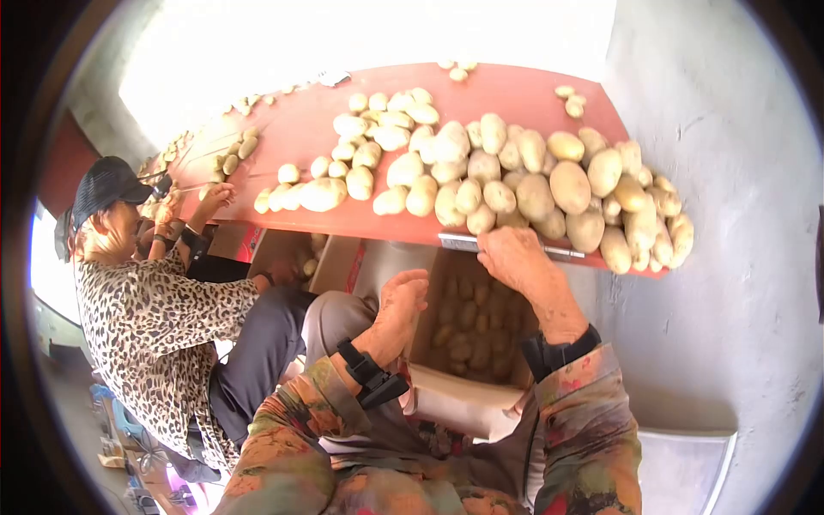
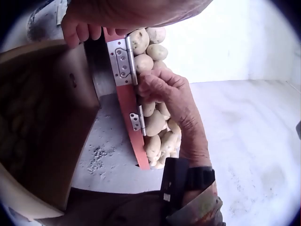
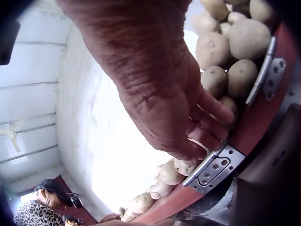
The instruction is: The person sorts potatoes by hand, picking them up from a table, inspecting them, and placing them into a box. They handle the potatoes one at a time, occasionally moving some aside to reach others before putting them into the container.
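Observation:
Many potatoes [image 1: 534, 197] lie heaped along the near edge of a red table [image 1: 283, 154]. At that edge, beside a metal hinge, is my right hand [image 1: 524, 266]; in the right wrist view this hand [image 3: 155, 99] has its loosely bent fingers against potatoes [image 3: 215, 81], with none seen lifted. My left hand [image 1: 396, 313] hovers over the left side of a cardboard box [image 1: 468, 386], palm turned inward and holding nothing. The left wrist view shows the left hand [image 2: 131, 13] at the top, fingers loosely bent, and the right hand [image 2: 174, 101] at the hinged edge.
Potatoes [image 1: 476, 322] fill the bottom of the box between my legs. To the left sits a person [image 1: 154, 300] in a leopard-print top and cap, one hand in another box [image 1: 283, 249] holding potatoes. A grey wall [image 1: 730, 215] stands on the right.

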Demonstrator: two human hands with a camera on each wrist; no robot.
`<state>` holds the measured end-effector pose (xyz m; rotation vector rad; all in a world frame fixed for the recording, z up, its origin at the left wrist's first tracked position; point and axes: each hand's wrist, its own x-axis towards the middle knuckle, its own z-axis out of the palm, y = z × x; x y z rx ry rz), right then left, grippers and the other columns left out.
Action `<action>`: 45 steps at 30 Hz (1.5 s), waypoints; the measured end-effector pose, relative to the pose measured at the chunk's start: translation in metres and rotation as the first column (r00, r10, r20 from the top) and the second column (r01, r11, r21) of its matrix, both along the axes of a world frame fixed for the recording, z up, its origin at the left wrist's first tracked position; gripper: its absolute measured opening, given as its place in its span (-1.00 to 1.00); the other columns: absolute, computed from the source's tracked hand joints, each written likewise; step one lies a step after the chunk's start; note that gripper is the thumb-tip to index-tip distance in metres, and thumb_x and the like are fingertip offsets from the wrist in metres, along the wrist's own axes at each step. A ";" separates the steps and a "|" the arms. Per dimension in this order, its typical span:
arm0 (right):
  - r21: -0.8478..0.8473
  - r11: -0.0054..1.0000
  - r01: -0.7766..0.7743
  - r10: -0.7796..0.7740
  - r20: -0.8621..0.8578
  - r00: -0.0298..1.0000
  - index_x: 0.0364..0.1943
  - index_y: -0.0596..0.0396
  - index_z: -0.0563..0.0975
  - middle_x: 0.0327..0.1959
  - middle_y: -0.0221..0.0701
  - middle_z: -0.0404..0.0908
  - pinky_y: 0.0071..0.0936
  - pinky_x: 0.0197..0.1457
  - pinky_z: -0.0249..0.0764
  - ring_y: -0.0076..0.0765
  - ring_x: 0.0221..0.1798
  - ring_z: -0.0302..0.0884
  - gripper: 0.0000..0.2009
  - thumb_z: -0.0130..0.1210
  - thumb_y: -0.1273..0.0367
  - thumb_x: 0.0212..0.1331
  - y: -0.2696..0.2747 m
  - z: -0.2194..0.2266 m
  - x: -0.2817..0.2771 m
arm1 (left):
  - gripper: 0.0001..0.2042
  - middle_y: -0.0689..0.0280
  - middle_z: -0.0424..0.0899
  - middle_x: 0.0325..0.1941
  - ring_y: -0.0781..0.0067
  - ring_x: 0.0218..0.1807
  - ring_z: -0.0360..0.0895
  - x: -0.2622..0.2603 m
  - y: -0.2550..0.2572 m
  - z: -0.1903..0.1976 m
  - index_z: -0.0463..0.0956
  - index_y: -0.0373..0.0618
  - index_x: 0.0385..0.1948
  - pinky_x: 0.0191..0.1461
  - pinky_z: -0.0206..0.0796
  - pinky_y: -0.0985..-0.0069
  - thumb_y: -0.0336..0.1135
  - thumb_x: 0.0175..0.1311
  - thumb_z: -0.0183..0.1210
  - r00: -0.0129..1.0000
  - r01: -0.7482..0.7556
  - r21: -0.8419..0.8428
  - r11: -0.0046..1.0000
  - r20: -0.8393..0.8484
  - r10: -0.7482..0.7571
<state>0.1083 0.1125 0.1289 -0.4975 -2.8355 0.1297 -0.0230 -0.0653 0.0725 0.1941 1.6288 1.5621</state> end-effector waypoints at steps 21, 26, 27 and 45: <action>-0.065 0.997 0.041 -0.032 0.132 0.991 -0.36 0.09 0.61 -0.47 -0.18 0.66 -0.11 -0.19 0.56 -0.01 -0.30 0.67 -0.83 0.21 0.28 0.13 0.000 0.003 -0.004 | -0.78 0.27 0.56 -0.10 0.37 -0.05 0.51 -0.065 0.076 0.129 0.49 -0.11 -0.05 0.04 0.41 0.28 -0.33 0.30 0.06 1.000 0.011 0.445 0.895 -0.013 -0.006; -0.075 0.997 -0.010 0.014 0.053 0.998 -0.41 0.13 0.63 -0.46 -0.18 0.67 -0.14 -0.19 0.57 -0.04 -0.29 0.67 -0.83 0.22 0.29 0.08 0.004 0.000 -0.001 | -0.81 0.29 0.59 -0.14 0.36 -0.07 0.55 -0.079 0.085 0.086 0.48 -0.09 -0.09 0.02 0.44 0.27 -0.36 0.29 0.06 0.992 -0.065 0.464 0.884 0.129 0.005; -0.068 0.996 -0.052 0.053 0.002 0.999 -0.42 0.12 0.61 -0.47 -0.20 0.66 -0.14 -0.21 0.57 -0.04 -0.31 0.67 -0.83 0.22 0.29 0.08 0.004 0.001 0.000 | -0.82 0.30 0.60 -0.16 0.36 -0.09 0.57 -0.081 0.085 0.075 0.48 -0.08 -0.11 0.00 0.46 0.28 -0.36 0.29 0.06 0.982 -0.092 0.445 0.891 0.188 0.008; -0.116 0.991 0.069 -0.116 -0.474 0.873 -0.08 0.07 0.57 -0.42 -0.33 0.57 -0.30 -0.32 0.52 -0.20 -0.36 0.59 -0.72 0.25 0.46 0.08 0.006 0.015 -0.032 | -0.85 0.28 0.66 -0.37 0.36 -0.29 0.67 -0.085 0.086 0.006 0.50 -0.16 -0.14 -0.22 0.55 0.39 -0.39 0.33 0.08 0.870 -0.076 0.690 0.720 0.399 -0.290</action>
